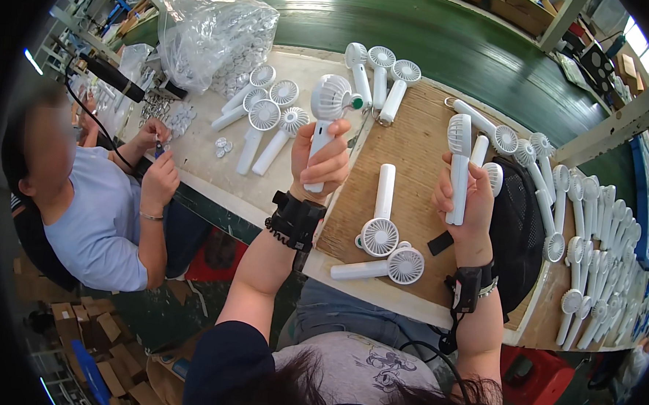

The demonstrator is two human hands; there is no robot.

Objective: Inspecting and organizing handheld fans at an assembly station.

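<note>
Raised over the table, my left hand [321, 160] is wrapped round the handle of a white handheld fan [331, 99]. A small green round part shows at the side of its head. My right hand [475, 199] grips another white handheld fan [458, 165], held upright and seen edge-on. Just behind that hand are a white handle [479, 150] and a fan head; I cannot tell whether the hand touches them. Between my forearms two fans lie on the brown board [423, 145]: one with its handle pointing away [380, 227], one lying sideways [387, 267].
Several fans [263, 118] lie at the left beside a plastic bag of small parts [216, 35]. Rows of fans [604, 254] cover the right side, next to a black mesh bag [518, 227]. A co-worker [93, 198] sits at the left. A green conveyor [422, 24] runs behind.
</note>
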